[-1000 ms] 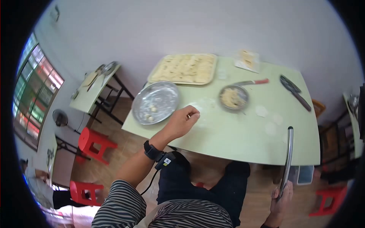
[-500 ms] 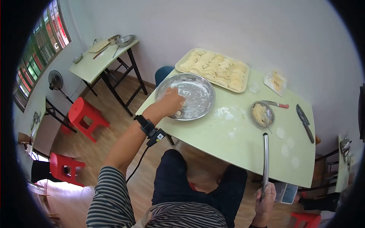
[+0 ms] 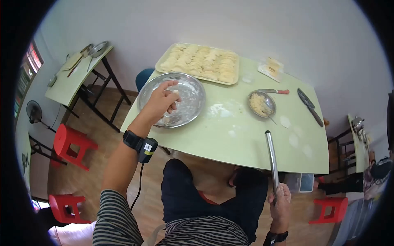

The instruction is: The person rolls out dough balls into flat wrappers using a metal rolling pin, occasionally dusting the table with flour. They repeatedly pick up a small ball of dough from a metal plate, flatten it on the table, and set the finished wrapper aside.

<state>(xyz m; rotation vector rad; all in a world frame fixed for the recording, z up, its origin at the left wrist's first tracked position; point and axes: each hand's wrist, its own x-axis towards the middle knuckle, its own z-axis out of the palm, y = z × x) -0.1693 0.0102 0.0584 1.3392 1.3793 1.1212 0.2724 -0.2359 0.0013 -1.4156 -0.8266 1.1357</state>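
A shallow metal basin point(image 3: 197, 107), dusted with flour, sits on the near left of the pale green table. Above it is my left hand point(image 3: 158, 102), its index finger extended and a small white dough piece point(image 3: 175, 92) between thumb and fingers. More dough point(image 3: 166, 120) lies low in the basin, partly hidden by my wrist. My right hand point(image 3: 281, 201) is wrapped around the lower end of a metal rolling pin point(image 3: 272, 158), which points up past the table's front edge. Several flat round dough wrappers point(image 3: 293, 140) lie on the table's right side.
A tray of dumplings point(image 3: 164, 73) stands at the back. Right of centre are a bowl of filling point(image 3: 261, 104), a red-handled knife point(image 3: 271, 91), a dark-handled knife point(image 3: 310, 107) and a packet point(image 3: 271, 69). Red stools point(image 3: 72, 141) stand on the floor. Another person point(image 3: 349, 183) is at far right.
My left hand has risen from low in the basin, with a dough piece now visible at its fingers. The view has shifted right. My right hand still grips the rolling pin.
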